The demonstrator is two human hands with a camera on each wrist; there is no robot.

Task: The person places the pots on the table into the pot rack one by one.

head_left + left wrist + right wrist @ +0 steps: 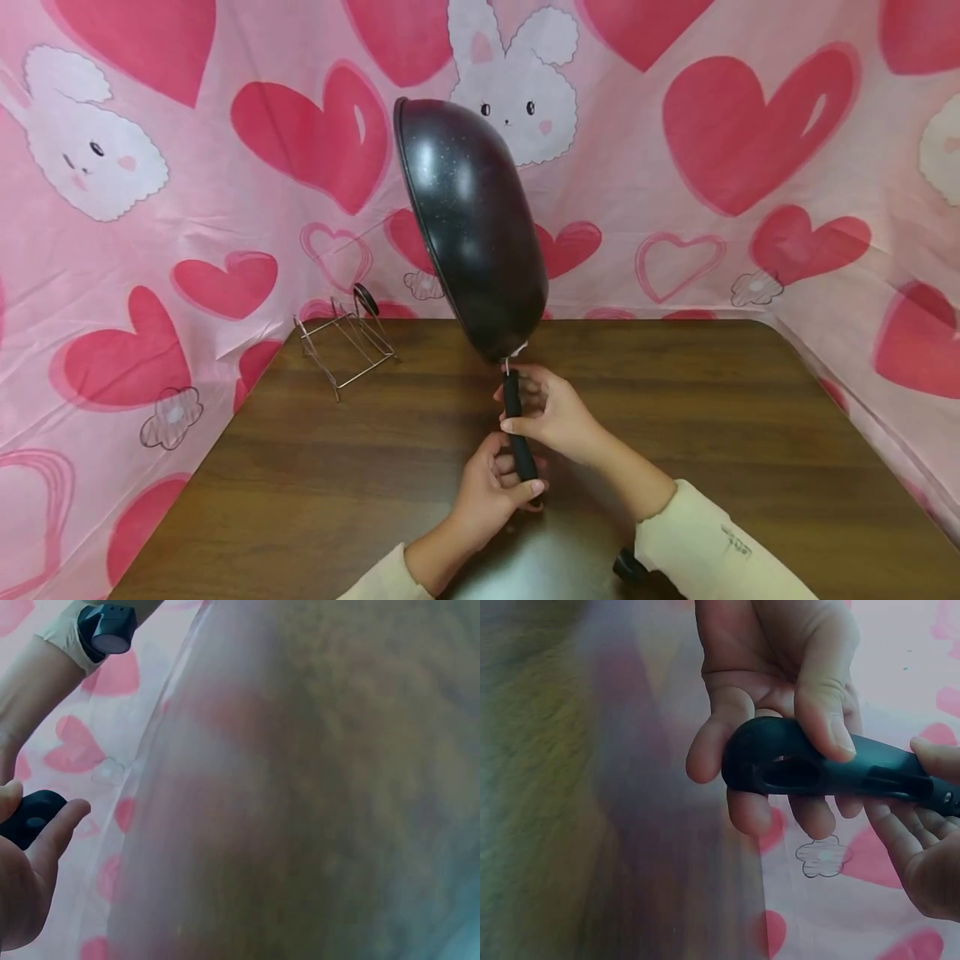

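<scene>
A deep, dark speckled wok (468,217) is held up above the table, tilted on edge with its outer side and base facing right and its rim to the left. Its black handle (513,400) points down towards me. My left hand (491,487) grips the handle near its end, thumb on top. Closer to the wok, my right hand (558,417) pinches the handle between thumb and fingers. In the right wrist view the handle's hanging hole (791,774) shows beside the left thumb. The wok's inside is hidden.
A wire rack (352,379) with a black round piece (365,299) on it stands at the back left of the brown wooden table (300,500). Pink heart-and-rabbit cloth (750,150) hangs behind and at both sides. A small black wrist camera (628,567) sits under the right sleeve.
</scene>
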